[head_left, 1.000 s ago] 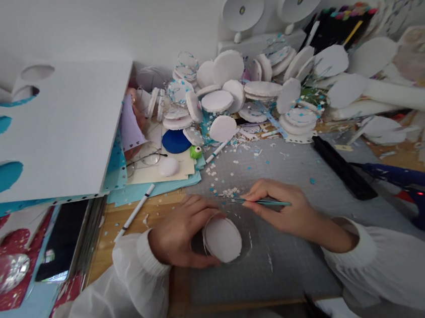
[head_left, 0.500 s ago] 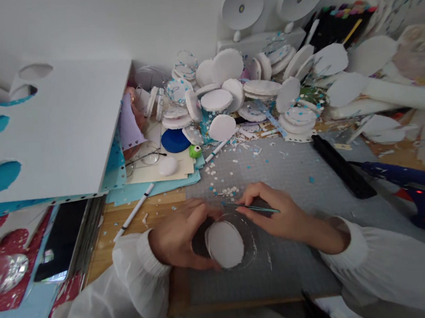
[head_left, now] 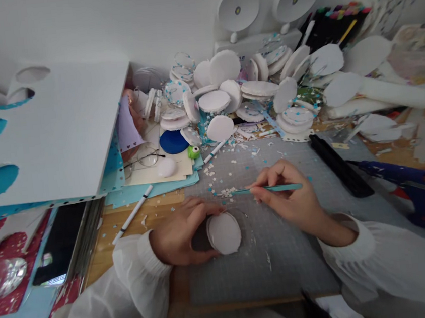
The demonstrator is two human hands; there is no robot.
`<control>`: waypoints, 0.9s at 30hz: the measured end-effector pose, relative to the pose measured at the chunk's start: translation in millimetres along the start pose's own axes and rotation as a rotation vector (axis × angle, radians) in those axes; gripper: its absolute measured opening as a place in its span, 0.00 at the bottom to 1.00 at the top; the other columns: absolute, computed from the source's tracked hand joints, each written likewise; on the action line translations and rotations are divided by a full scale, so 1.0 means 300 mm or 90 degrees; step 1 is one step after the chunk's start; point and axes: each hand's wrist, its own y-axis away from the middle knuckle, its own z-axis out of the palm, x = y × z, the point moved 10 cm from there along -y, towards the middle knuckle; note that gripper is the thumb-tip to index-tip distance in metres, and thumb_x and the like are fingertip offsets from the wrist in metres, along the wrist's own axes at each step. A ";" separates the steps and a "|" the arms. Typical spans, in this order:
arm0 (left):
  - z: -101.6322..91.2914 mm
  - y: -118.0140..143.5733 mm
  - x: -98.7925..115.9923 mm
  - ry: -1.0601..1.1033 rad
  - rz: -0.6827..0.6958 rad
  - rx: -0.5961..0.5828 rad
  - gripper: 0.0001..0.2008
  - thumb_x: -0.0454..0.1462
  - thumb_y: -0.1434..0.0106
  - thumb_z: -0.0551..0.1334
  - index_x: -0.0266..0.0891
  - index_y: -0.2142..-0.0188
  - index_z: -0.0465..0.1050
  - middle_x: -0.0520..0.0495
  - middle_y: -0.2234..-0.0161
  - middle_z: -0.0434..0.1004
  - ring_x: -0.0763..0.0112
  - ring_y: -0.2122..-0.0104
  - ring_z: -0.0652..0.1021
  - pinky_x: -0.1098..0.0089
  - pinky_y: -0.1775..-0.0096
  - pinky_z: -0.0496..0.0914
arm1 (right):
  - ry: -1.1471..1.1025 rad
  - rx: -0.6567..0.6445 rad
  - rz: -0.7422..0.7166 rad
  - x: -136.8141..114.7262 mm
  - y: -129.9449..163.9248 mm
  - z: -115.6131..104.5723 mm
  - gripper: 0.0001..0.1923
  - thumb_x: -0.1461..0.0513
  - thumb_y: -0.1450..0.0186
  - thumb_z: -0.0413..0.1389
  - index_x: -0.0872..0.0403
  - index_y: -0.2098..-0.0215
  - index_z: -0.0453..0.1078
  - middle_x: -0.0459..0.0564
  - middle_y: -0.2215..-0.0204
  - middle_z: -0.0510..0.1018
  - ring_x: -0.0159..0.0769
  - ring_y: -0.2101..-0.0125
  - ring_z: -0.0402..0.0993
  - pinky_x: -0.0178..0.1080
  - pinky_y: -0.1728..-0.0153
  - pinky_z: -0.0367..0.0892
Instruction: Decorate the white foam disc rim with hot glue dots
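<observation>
A large white board (head_left: 53,130) with round cut-outs was propped at the far left, over blue and red paper sheets (head_left: 18,296) spread on the wooden tabletop (head_left: 152,205). Nearer the hands, a white pen (head_left: 133,214) lay just left of the left hand (head_left: 178,236), with wire-rimmed glasses (head_left: 142,159) and a blue disc (head_left: 173,141) beyond it. The left hand was closed around a white foam disc (head_left: 224,232), thumb below and fingers over its top edge, the disc being held tilted on its edge on the grey cutting mat (head_left: 283,252). Up and to the right of the disc, teal tweezers (head_left: 272,188) were pinched in the right hand (head_left: 288,194), their tip pointing left into a small heap of white paper bits (head_left: 228,191) just above the left fingers. Confetti was scattered over the mat beyond. A heap of white foam discs (head_left: 228,91) was piled against the white wall (head_left: 144,19) behind both hands. To the right of the right hand a black bar (head_left: 340,165) lay on the mat, and further right a blue glue gun (head_left: 412,183).
</observation>
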 end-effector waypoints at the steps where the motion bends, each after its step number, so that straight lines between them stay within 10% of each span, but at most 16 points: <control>1: 0.001 -0.002 0.002 0.000 0.002 -0.006 0.31 0.42 0.49 0.68 0.40 0.48 0.59 0.40 0.51 0.71 0.57 0.52 0.72 0.59 0.53 0.66 | 0.013 -0.004 -0.008 -0.001 0.000 0.002 0.13 0.65 0.39 0.59 0.51 0.72 0.56 0.44 0.73 0.75 0.27 0.77 0.72 0.31 0.76 0.67; 16: -0.002 0.011 0.010 0.217 -0.016 -0.002 0.36 0.46 0.59 0.74 0.41 0.52 0.64 0.42 0.57 0.74 0.58 0.57 0.74 0.60 0.55 0.68 | 0.248 -0.215 -0.172 0.000 0.054 0.113 0.07 0.64 0.37 0.57 0.51 0.65 0.61 0.47 0.67 0.76 0.32 0.65 0.74 0.35 0.65 0.69; 27: -0.019 0.027 -0.004 0.357 -0.010 0.058 0.37 0.42 0.61 0.76 0.42 0.52 0.64 0.42 0.56 0.74 0.59 0.57 0.75 0.60 0.55 0.69 | 0.256 -0.147 -0.161 -0.003 0.053 0.088 0.09 0.63 0.37 0.57 0.50 0.69 0.59 0.46 0.69 0.78 0.33 0.67 0.78 0.34 0.69 0.71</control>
